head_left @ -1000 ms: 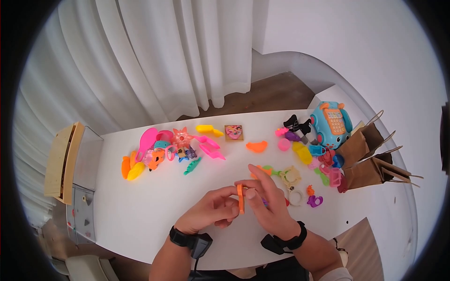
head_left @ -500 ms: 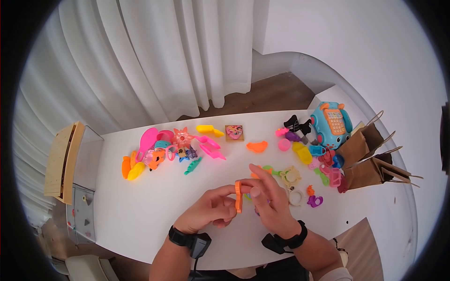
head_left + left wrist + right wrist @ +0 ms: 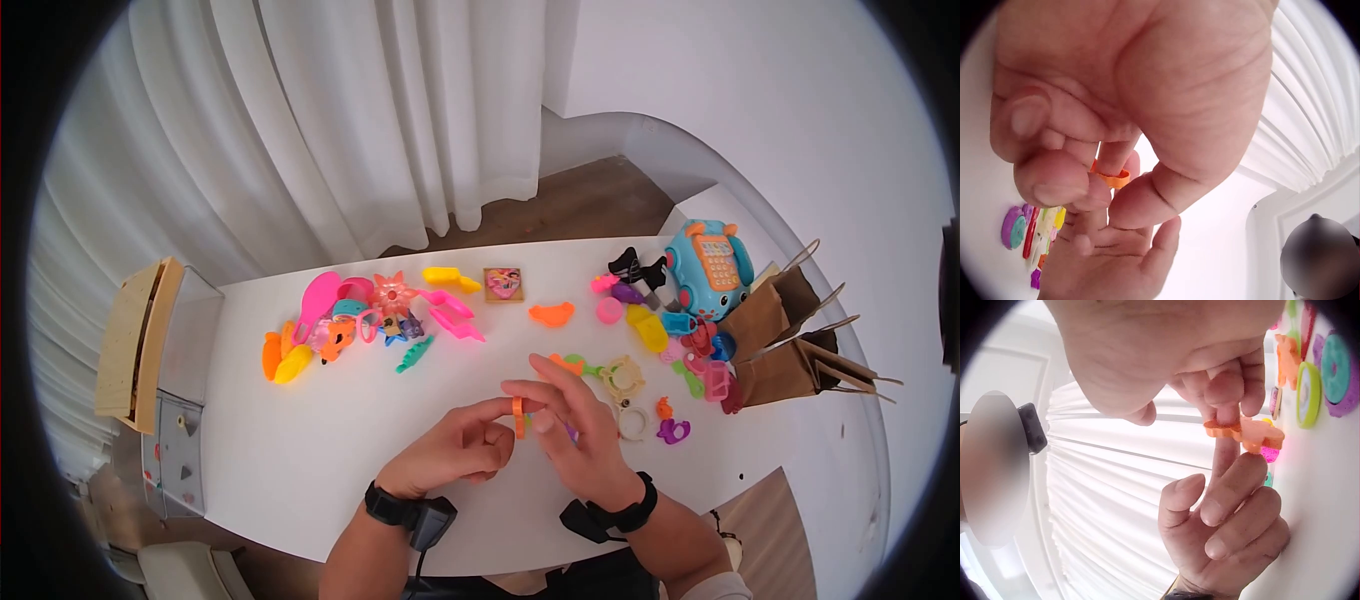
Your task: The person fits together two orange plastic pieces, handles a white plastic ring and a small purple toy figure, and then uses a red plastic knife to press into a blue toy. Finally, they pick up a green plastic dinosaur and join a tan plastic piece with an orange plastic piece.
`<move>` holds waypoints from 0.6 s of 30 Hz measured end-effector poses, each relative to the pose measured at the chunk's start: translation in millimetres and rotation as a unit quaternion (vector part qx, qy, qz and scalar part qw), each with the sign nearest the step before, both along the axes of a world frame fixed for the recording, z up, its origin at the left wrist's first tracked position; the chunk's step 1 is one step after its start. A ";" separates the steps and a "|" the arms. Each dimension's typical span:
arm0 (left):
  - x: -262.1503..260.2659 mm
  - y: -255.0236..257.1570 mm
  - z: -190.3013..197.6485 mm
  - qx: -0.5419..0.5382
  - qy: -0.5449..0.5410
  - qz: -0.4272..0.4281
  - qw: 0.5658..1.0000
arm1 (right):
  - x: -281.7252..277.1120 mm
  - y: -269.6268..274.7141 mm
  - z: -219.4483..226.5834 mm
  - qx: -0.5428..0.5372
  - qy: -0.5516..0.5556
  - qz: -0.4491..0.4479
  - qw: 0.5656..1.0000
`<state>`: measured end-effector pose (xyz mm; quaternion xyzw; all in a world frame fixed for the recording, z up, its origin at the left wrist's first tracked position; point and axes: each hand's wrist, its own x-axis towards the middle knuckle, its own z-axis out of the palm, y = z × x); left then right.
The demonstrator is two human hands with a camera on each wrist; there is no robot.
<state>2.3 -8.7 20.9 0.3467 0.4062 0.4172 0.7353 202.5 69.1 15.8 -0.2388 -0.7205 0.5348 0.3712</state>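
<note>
Between my two hands is a small orange toy piece (image 3: 1263,436) with a shaped outline and a ring-like end. In the left wrist view, my straight left index finger reaches to the orange ring (image 3: 1115,180). The other fingers of my left hand (image 3: 440,455) are bent, with the thumb apart from the piece. My right hand (image 3: 580,450) faces it from the other side, fingers fairly straight, one fingertip right at the ring end. In the right wrist view, a similar orange animal-shaped piece (image 3: 1288,361) lies beyond, near a yellow-green oval (image 3: 1309,403) and a teal ring (image 3: 1336,369).
A pile of colourful toys with a pink paddle (image 3: 320,297) lies at the left of the white table (image 3: 300,450). An orange curved piece (image 3: 551,315) and a square box (image 3: 503,285) are ahead. At right stand a toy phone (image 3: 710,270) and paper bags (image 3: 775,365).
The orange piece has turned and looks shorter in the head view, sitting closer to my right fingers. My left thumb has drawn back from it while the index finger stays extended.
</note>
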 end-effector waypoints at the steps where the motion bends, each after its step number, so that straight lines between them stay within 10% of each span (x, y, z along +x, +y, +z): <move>1: 0.9 0.6 0.0 -0.006 0.006 -0.010 1.000 | 0.1 0.4 -0.4 -0.020 0.004 -0.011 1.000; 18: 2.6 1.5 -0.4 0.018 0.017 0.035 0.999 | -0.1 -1.5 -5.2 -0.001 0.006 -0.010 1.000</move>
